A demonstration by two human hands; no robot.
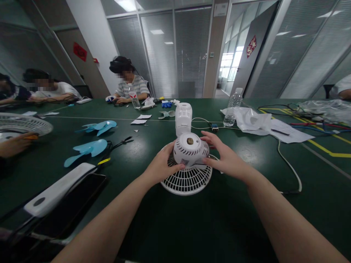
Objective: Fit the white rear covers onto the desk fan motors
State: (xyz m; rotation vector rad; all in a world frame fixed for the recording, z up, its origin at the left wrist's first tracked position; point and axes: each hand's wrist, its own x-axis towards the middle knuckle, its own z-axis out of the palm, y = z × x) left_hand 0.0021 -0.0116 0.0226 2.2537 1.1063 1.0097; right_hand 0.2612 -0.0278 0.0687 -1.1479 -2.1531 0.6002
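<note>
White wire grille (186,193), on table (137,153). Left hand (159,165), right hand (224,157): fingers gripping opposite sides of fan housing (193,154), above grille. Step, apparently: positioning housing; next move calls for steady two-handed hold. Behind: white vented part (183,118).

Green table (137,153), glass partitions (159,65), open grey door (249,65).

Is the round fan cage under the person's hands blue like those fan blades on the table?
No, the fan cage is white, while the fan blades are light blue.
</note>
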